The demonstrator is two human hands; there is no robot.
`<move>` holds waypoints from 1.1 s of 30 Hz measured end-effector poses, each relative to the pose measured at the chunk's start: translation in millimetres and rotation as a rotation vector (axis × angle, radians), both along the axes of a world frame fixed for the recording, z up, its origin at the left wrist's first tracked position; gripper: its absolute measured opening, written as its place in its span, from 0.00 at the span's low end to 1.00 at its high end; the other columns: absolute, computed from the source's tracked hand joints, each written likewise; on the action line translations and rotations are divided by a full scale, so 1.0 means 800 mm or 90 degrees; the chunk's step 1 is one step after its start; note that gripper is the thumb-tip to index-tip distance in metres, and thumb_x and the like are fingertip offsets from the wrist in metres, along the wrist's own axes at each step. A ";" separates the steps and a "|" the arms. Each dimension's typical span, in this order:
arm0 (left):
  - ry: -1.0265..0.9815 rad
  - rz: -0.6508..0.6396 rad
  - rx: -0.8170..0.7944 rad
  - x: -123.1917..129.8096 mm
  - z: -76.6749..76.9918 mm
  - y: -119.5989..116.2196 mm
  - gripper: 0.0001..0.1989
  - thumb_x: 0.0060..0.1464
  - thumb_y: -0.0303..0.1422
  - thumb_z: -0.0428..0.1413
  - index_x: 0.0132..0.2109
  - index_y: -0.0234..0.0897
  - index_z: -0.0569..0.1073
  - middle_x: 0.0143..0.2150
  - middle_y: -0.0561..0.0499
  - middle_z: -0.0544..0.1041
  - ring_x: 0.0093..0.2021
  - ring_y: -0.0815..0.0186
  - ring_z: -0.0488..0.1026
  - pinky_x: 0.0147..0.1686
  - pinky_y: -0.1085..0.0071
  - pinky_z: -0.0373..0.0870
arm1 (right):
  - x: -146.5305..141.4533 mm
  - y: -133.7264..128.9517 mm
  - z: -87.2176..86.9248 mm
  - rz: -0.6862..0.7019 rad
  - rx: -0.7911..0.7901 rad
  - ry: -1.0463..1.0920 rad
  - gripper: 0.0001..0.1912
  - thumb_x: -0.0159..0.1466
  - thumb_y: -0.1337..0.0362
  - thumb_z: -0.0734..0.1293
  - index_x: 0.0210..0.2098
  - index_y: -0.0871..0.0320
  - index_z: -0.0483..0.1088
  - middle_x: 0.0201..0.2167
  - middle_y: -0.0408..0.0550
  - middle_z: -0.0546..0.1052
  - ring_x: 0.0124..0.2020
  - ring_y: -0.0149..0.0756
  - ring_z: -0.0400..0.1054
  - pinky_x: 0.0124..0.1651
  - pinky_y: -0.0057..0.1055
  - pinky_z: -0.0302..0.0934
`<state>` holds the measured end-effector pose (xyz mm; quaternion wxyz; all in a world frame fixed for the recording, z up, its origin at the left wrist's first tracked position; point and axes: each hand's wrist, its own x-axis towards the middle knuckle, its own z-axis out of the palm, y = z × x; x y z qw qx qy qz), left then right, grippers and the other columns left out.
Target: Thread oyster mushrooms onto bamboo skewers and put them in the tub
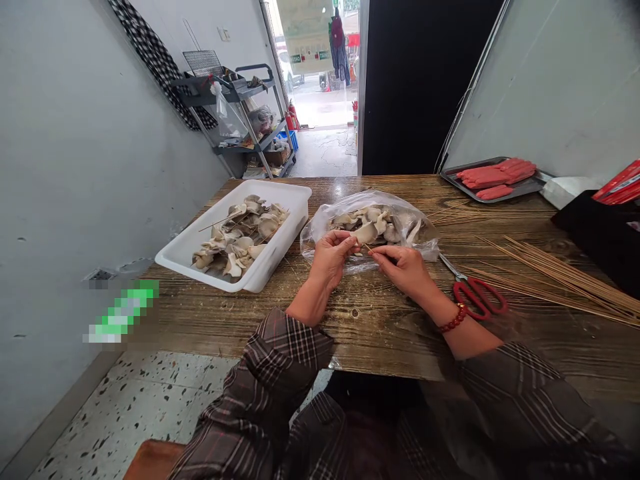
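Cream-grey fan-shaped mushroom: head view, at your left fingertips, above the crinkled clear plastic bag.
Mushroom handling: likely light, soft, maybe slippery; thin cap edge could tear, so pinch gently at the thicker base.
Your left hand: thumb and fingers pinched together, apparently gripping the mushroom; contact partly hidden.
Your right hand: fingertips nipped on a thin tan wooden stick, probably stiff, light.
Stick tip: too small to tell whether it pierces the mushroom.
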<state>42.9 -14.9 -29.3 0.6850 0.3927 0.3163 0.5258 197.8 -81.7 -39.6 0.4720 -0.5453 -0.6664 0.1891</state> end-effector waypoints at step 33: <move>-0.012 0.028 -0.068 0.000 0.005 -0.001 0.15 0.37 0.27 0.68 0.34 0.33 0.72 0.27 0.56 0.74 0.25 0.75 0.71 0.30 0.77 0.69 | -0.003 0.003 -0.007 0.049 -0.130 0.156 0.20 0.62 0.51 0.65 0.37 0.62 0.79 0.18 0.43 0.73 0.15 0.28 0.61 0.19 0.26 0.54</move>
